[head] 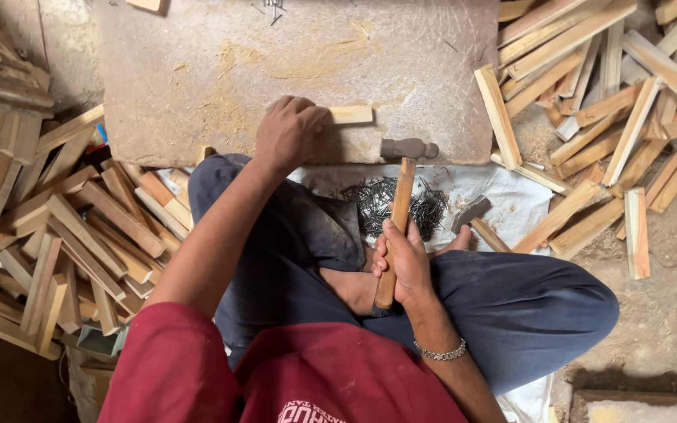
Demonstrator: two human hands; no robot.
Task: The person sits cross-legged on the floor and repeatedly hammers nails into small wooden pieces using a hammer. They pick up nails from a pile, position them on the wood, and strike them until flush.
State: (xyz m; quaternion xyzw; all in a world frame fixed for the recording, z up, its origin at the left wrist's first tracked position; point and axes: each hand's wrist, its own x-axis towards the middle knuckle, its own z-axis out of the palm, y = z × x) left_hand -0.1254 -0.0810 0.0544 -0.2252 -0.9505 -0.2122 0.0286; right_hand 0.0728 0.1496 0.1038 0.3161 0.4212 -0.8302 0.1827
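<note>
My left hand [289, 129] rests on a small pale wooden piece [352, 114] lying on a flat stone slab [197, 70], fingers closed over its left end. My right hand [407, 262] grips the wooden handle of a hammer [401, 188], whose metal head [409, 147] sits at the slab's near edge, just right of the wooden piece. I sit cross-legged behind the slab. A heap of small dark nails [374, 204] lies on a white sheet [511, 196] between my knees and the slab.
Piles of short wooden slats lie at the left [80, 227] and at the right [605, 117]. A second hammer [476, 219] lies on the white sheet. A few loose nails [274, 8] sit at the slab's far edge.
</note>
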